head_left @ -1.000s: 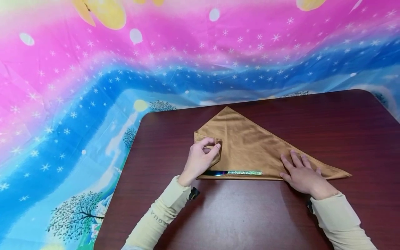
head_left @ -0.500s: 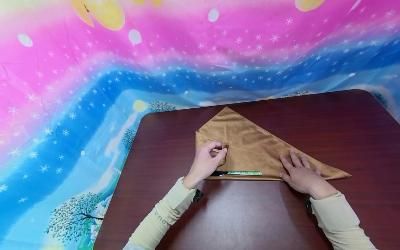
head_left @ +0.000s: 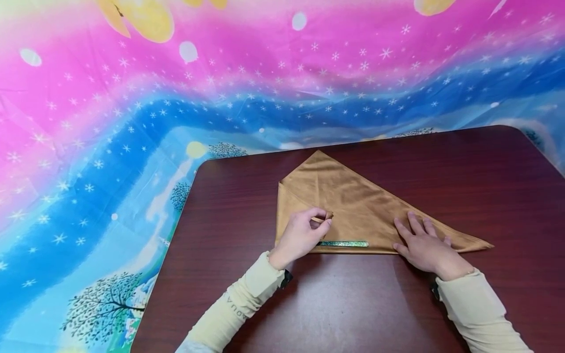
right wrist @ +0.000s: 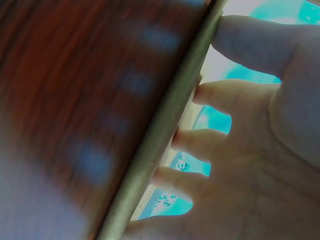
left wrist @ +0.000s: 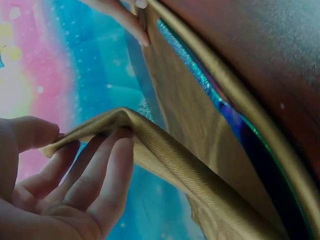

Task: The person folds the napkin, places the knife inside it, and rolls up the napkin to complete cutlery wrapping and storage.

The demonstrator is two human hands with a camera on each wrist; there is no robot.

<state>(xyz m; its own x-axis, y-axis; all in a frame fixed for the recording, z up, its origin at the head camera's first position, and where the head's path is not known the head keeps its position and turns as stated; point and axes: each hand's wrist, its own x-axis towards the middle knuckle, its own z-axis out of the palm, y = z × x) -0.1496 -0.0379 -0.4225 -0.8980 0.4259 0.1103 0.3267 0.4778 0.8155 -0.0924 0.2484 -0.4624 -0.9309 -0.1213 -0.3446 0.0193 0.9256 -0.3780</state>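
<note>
A golden-brown cloth napkin (head_left: 353, 206), folded to a rough triangle, lies on the table. My left hand (head_left: 302, 233) pinches its left corner between thumb and fingers and holds that flap raised over the napkin, as the left wrist view shows with the lifted fold (left wrist: 165, 150). Under the flap, along the near edge, lies a table knife with a glittery green handle (head_left: 344, 243); its dark iridescent blade (left wrist: 265, 170) shows only in the left wrist view. With fingers spread, my right hand (head_left: 425, 247) rests flat on the napkin's right part.
The dark red-brown wooden table (head_left: 485, 171) has rounded far corners. Behind it and down its left side hangs a pink and blue printed backdrop cloth (head_left: 247, 73).
My left hand has carried the pinched corner rightward and slightly nearer, and the flap now covers the knife's blade in the head view. The right hand has stayed in place.
</note>
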